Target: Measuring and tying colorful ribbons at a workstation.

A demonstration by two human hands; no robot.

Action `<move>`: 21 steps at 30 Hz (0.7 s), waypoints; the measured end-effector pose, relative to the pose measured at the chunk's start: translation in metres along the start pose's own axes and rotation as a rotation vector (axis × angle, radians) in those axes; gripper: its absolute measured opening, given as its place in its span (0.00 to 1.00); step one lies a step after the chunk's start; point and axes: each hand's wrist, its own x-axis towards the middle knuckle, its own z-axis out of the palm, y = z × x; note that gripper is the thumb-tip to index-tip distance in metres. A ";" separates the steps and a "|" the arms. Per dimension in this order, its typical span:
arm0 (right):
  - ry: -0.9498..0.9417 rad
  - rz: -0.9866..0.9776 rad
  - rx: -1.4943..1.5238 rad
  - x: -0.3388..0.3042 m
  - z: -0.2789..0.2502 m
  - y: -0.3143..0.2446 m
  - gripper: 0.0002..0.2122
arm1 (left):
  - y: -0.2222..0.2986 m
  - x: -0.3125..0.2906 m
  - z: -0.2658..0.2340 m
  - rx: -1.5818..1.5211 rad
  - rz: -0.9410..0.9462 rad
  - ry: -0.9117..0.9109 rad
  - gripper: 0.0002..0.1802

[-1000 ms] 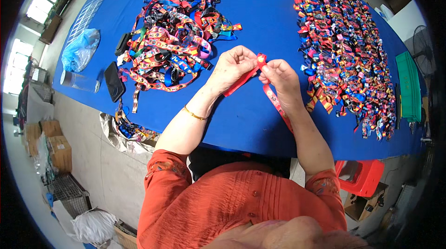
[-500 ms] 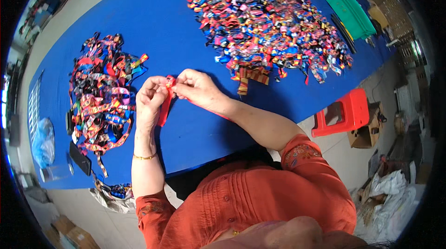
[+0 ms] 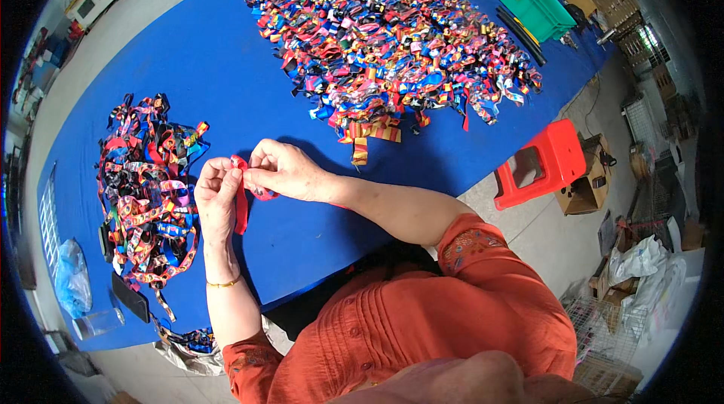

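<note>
Head view: left hand and right hand pinch red ribbon hanging between them.

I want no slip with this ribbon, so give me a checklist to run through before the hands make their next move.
1. Left hand grips the red ribbon: ok.
2. Right hand pinches the same ribbon: ok.
3. Ribbon free of twists between the fingers: cannot tell, fingers cover part of it.
4. Ribbon in hand apart from the tangled pile: ok, the pile lies to the left.
5. Phone well back from the near edge of the blue table: not ok, it lies close to it.
</note>
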 end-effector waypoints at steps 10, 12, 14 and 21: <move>-0.035 -0.083 0.023 0.000 -0.001 -0.004 0.10 | -0.002 0.000 0.002 0.056 -0.011 -0.033 0.07; -0.041 -0.093 0.048 -0.002 0.000 -0.007 0.10 | -0.002 -0.001 0.003 0.084 -0.016 -0.031 0.07; 0.007 -0.071 -0.050 -0.003 0.001 -0.008 0.09 | -0.003 -0.003 0.003 0.079 -0.037 -0.038 0.08; 0.105 -0.120 -0.159 0.001 -0.001 -0.001 0.08 | 0.002 -0.001 0.008 0.055 -0.110 -0.079 0.07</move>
